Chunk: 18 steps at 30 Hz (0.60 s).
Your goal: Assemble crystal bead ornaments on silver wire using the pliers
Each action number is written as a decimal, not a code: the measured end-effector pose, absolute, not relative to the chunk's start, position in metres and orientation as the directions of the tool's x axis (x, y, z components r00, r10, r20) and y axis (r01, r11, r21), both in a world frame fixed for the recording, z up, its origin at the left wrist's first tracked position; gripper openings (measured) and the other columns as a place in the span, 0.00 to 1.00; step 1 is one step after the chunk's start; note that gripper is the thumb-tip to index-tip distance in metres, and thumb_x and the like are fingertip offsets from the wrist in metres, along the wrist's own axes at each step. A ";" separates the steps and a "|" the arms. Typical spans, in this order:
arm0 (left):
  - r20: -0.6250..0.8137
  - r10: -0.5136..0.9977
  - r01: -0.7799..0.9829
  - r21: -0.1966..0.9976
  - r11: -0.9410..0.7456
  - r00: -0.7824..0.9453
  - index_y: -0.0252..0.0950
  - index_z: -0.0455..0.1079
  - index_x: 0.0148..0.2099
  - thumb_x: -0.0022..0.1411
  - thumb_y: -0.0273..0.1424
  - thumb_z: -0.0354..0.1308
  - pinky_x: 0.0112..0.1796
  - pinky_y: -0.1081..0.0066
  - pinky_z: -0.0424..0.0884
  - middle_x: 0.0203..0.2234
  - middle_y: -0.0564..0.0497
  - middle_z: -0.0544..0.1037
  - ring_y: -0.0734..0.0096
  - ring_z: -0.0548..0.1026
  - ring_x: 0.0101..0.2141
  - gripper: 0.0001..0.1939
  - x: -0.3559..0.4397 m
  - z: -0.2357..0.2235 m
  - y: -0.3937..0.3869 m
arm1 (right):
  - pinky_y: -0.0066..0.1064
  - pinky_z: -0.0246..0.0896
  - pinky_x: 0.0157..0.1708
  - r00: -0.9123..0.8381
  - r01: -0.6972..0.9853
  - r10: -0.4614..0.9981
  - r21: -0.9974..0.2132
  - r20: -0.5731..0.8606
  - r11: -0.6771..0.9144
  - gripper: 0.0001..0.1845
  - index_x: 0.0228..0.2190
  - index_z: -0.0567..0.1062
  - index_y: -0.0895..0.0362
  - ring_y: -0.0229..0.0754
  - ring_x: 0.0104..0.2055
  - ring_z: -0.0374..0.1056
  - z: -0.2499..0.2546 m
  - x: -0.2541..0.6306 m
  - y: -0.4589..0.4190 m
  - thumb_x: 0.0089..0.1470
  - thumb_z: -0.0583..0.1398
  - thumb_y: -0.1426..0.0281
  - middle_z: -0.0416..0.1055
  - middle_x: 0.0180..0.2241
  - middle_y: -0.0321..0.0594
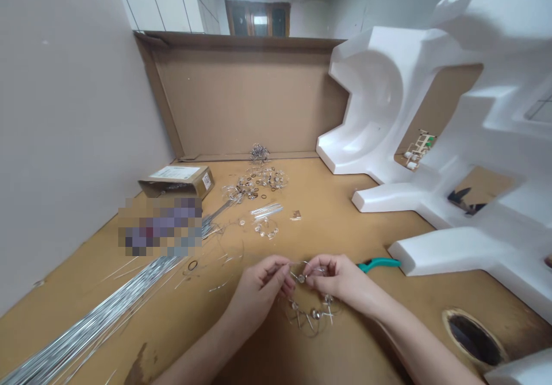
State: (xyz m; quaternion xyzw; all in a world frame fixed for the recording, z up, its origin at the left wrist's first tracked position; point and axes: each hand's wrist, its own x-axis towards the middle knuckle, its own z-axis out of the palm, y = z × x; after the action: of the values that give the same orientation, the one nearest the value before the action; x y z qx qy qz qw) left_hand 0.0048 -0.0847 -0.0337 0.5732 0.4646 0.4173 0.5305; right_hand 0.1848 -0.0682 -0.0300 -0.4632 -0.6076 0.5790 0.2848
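A ring of thin silvery wire with clear round beads [315,314] hangs between my two hands, its lower part dangling over the tabletop. My left hand [266,286] is closed in a pinch on the ring's upper left. At the upper right, beside one clear bead [301,278], the fingers of my right hand [335,277] grip the same ring. Just right of that hand lies a tool with a teal handle [382,262], its front end partly hidden. Beyond my hands are loose clear beads [266,231] and a row of short straight wires [266,210].
Long silvery wires [125,298] run in a bundle along the left. Farther back stand an open cardboard box [176,182] and piles of beaded wire pieces [271,178]. White foam blocks [448,241] line the right side, near a round hole [474,336]. A cardboard panel [254,97] closes the back.
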 end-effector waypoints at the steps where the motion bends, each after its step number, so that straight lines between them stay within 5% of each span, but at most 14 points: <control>1: -0.005 0.973 0.094 0.995 -0.017 0.230 0.34 0.68 0.36 0.56 0.37 0.52 0.28 0.72 0.69 0.22 0.52 0.75 0.71 0.73 0.24 0.12 0.005 -0.034 -0.086 | 0.23 0.48 0.20 -0.401 0.246 0.899 -0.966 -0.174 -0.078 0.07 0.26 0.70 0.59 0.30 0.19 0.53 -0.031 0.184 -0.068 0.41 0.59 0.68 0.61 0.18 0.29; 12: 0.099 0.948 0.139 0.979 -0.147 0.304 0.35 0.70 0.38 0.59 0.34 0.49 0.29 0.72 0.69 0.22 0.51 0.75 0.70 0.73 0.25 0.11 0.007 -0.036 -0.092 | 0.23 0.45 0.20 -0.360 0.389 0.929 -0.919 -0.088 0.064 0.03 0.21 0.67 0.58 0.30 0.20 0.49 -0.033 0.181 -0.073 0.37 0.55 0.76 0.56 0.17 0.28; 18: 0.207 0.922 0.332 0.888 -0.317 0.327 0.38 0.72 0.36 0.60 0.30 0.47 0.27 0.76 0.66 0.22 0.52 0.73 0.73 0.71 0.24 0.12 0.006 -0.034 -0.093 | 0.22 0.45 0.20 -0.335 0.470 0.941 -0.873 -0.038 0.132 0.03 0.22 0.67 0.57 0.30 0.19 0.49 -0.038 0.178 -0.074 0.38 0.54 0.76 0.54 0.16 0.27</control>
State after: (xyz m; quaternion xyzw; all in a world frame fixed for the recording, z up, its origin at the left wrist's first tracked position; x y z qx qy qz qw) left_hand 0.0060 -0.0928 -0.0343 0.7167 0.4376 0.3809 0.3871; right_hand 0.1782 -0.0737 -0.0380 -0.5047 -0.6988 0.4235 0.2784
